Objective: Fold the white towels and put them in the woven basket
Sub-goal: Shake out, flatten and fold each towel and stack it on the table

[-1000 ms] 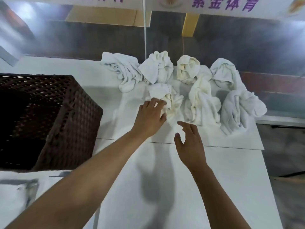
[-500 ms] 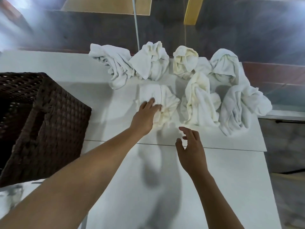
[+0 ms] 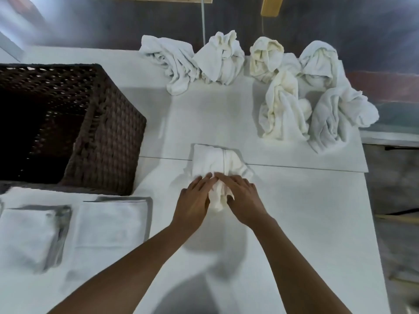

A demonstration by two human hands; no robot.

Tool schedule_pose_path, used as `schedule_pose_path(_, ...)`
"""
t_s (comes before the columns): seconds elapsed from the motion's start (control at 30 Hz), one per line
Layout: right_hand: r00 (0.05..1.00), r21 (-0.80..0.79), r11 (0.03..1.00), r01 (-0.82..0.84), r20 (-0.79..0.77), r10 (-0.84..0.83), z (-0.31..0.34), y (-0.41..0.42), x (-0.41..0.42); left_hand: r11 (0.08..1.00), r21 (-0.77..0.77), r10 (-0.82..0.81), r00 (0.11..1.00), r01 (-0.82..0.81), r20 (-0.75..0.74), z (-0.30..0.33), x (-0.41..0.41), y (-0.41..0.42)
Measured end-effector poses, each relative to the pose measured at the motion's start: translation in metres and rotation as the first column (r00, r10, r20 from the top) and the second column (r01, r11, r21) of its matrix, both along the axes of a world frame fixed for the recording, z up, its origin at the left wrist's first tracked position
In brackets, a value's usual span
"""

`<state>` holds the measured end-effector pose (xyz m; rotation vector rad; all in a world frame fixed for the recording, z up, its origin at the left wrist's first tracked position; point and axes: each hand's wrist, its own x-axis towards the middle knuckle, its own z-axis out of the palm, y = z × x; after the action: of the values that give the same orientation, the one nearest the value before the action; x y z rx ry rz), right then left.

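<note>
1. At the tabletop's (image 3: 306, 223) near left corner I see two folded towels (image 3: 111, 223) lying flat, side by side, apparently parked there until they go into the basket; they're blurred, so I can't count the layers.
2. Just behind them, along the left edge, stands the woven basket (image 3: 106, 141). Its mouth is open and dark, and I can't make out anything inside.
3. Centre now: my left hand (image 3: 195, 200) lies palm down, fingers half curled, pinching the near end of the crumpled towel (image 3: 217, 162).
4. That towel straddles the seam between the two table panels, with one flat corner showing at its far left. It looks drawn toward me to get clear working room.
5. My right hand (image 3: 242, 198) mirrors the left, fingers bent and gripping the same bunched end, fingertips almost touching. I judge I'm about to shake or spread it flat.
6. At the far edge and far right corner sits the unfolded pile (image 3: 281, 105), around six bundles, well apart from my hands. Plenty left.
</note>
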<state>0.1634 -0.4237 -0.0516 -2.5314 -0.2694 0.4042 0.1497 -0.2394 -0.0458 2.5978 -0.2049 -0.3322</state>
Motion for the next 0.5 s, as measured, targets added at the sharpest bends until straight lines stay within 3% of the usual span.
schedule_pose_path(0.23, 0.994, 0.055, 0.996, 0.075, -0.083, -0.071, 0.011, 0.033, -0.069, 0.986, -0.135, 0.094, 0.995, -0.097, -0.027, 0.025, -0.052, 0.03)
schedule_pose_path(0.33, 0.988, 0.096, 0.983, 0.154, -0.041, -0.15, 0.017, 0.049, -0.093, 0.97, -0.229, 0.075, 0.996, -0.084, -0.05, 0.034, -0.077, 0.048)
schedule_pose_path(0.4, 0.975, 0.088, 0.972, 0.218, 0.019, -0.221, 0.025, 0.059, -0.106, 0.951, -0.294, 0.079, 0.995, -0.091, -0.053, 0.042, -0.091, 0.057)
schedule_pose_path(0.5, 0.912, -0.039, 0.947, 0.32, 0.285, -0.296, 0.04, 0.072, -0.123, 0.907, -0.408, 0.122, 0.992, -0.108, 0.008, 0.065, -0.104, 0.066)
